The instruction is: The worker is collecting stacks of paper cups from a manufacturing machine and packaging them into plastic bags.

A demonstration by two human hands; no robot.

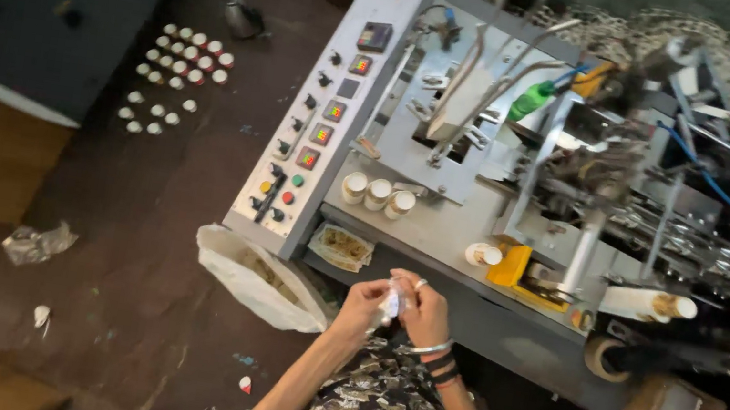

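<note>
Dim workshop floor (140, 229) surrounds a grey cup-making machine (440, 216). Near its front edge, the left hand (361, 309) and right hand (422, 310) both pinch one small white paper piece (391, 303) between closed fingers.

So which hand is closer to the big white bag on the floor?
The left hand. It is just right of the white bag, almost at its edge. The right hand is farther right, beyond the left one, both pinching a small white piece.
</note>
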